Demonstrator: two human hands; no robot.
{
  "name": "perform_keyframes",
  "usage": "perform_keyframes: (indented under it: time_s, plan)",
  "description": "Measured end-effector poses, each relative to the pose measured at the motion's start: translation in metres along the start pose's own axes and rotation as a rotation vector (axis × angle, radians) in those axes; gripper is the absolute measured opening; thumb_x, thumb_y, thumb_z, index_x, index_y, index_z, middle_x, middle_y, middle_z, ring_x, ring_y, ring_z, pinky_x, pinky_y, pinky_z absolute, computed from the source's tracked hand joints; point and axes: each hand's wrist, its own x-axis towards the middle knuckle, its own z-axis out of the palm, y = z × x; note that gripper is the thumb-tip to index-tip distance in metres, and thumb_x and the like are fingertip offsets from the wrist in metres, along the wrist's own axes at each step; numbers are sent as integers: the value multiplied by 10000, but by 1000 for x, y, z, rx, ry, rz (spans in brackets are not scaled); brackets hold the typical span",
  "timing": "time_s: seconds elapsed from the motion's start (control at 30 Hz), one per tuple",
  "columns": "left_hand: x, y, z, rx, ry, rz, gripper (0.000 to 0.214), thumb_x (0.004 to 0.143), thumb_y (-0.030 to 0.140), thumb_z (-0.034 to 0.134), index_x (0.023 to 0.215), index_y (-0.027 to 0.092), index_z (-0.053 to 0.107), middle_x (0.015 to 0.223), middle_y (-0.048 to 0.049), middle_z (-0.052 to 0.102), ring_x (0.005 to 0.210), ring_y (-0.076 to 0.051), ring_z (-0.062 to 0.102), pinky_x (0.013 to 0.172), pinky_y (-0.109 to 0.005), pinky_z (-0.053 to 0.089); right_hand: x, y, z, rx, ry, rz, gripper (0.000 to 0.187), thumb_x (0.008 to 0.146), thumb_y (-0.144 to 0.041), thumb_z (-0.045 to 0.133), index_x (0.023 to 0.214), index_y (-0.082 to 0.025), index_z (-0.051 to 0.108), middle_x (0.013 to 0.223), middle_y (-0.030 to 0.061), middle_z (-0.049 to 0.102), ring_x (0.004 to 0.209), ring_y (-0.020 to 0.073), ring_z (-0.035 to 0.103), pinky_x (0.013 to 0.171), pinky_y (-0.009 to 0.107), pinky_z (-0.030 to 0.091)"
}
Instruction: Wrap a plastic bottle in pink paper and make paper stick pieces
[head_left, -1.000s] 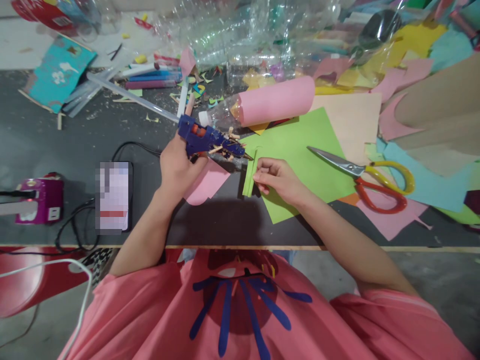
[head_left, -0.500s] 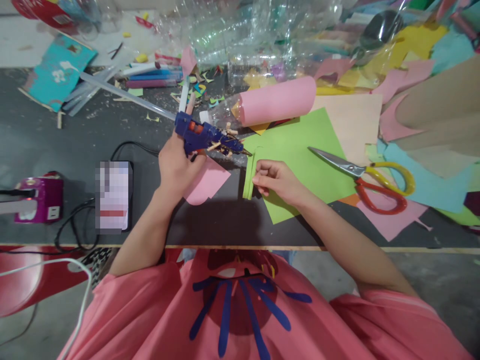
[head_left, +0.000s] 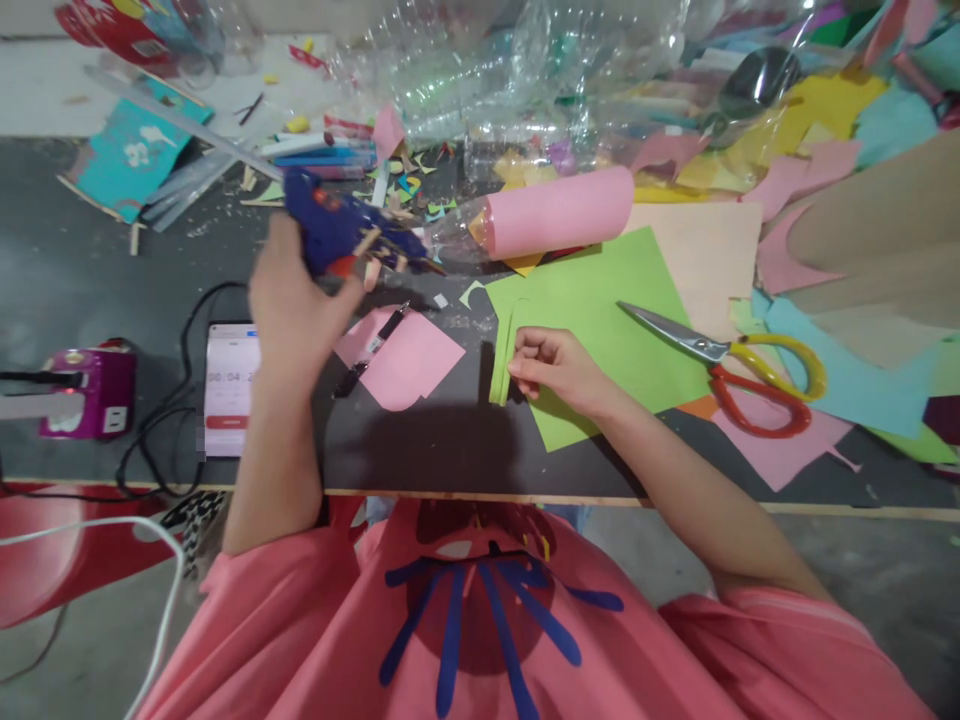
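My left hand (head_left: pixel 289 305) grips a blue glue gun (head_left: pixel 341 232), raised over the dark table, its nozzle pointing right toward a plastic bottle wrapped in pink paper (head_left: pixel 551 212). A clear glue stick (head_left: pixel 180 120) juts from the gun's back, up and left. My right hand (head_left: pixel 559 365) pinches the folded left edge of a green paper sheet (head_left: pixel 600 320), holding a narrow green strip (head_left: pixel 501 360) pressed down. A pink paper piece (head_left: pixel 405 360) lies between my hands.
Scissors with yellow and red handles (head_left: pixel 739 365) lie on the green sheet's right. A phone (head_left: pixel 229 385) and a purple power socket (head_left: pixel 90 390) with cables sit left. Clear plastic bottles (head_left: pixel 480 70), markers (head_left: pixel 322 152) and coloured paper scraps crowd the back and right.
My left hand has swung the glue gun up and to the left, away from the green strip. My right hand has stayed on the green fold.
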Motion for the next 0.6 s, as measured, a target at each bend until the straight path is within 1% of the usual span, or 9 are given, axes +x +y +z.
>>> perform_keyframes:
  time_s: [0.07,0.1,0.13,0.2,0.23,0.4,0.5,0.57,0.6]
  plan:
    - [14,-15,-21,70,72,-41,358,675,344,668,908,255,410,901,-20,566,903,-250,601,788,-463,477,0,0,0,-1,8,-1,401,609,-364,835,629,-192,473,429,-84,539,359,41,465,350,145,355]
    - [22,-24,-31,95,53,-63,353,670,352,670,899,264,417,886,-8,565,886,-242,592,807,-470,476,0,0,0,-4,10,-4,399,615,-365,831,630,-192,472,431,-82,541,361,41,466,350,145,357]
    - [30,-35,-38,130,81,-113,407,582,343,709,840,261,406,818,5,537,847,-243,576,812,-485,478,0,0,0,-7,11,-9,395,624,-367,827,633,-192,472,434,-80,540,363,41,465,352,146,357]
    - [45,-56,-47,159,10,-156,427,517,342,734,772,259,402,770,13,507,857,-255,568,853,-504,474,0,-1,0,-19,12,-16,385,639,-365,820,634,-189,478,436,-78,537,366,37,460,356,145,357]
    - [52,-66,-48,150,-64,-142,350,579,365,699,768,274,419,784,1,517,906,-275,577,885,-506,455,0,-2,0,-22,14,-16,381,640,-361,820,633,-187,482,434,-78,535,366,35,458,359,144,358]
    - [71,-99,-39,172,-395,-297,377,553,411,767,699,261,453,806,-33,583,1115,-380,564,933,-494,402,-2,-4,2,-14,32,-4,372,628,-343,825,629,-181,490,426,-84,533,366,31,458,359,139,359]
    - [64,-90,-38,117,-364,-291,422,631,458,764,877,192,547,981,-47,617,1219,-387,510,1000,-492,363,-1,-3,1,-16,44,-17,375,635,-350,818,632,-187,481,427,-86,530,368,36,460,359,145,363]
    - [50,-65,-35,11,-154,-222,431,692,429,763,982,177,568,1064,-32,605,1254,-338,473,1049,-477,323,0,-3,0,-21,58,-41,383,646,-362,812,625,-190,471,430,-85,530,367,34,457,364,149,366]
    - [40,-47,-30,-102,-47,-188,413,701,413,768,988,187,576,1042,-12,607,1169,-282,524,1029,-450,351,0,-3,-1,-25,69,-57,388,654,-372,807,619,-191,466,430,-83,529,365,33,455,365,150,365]
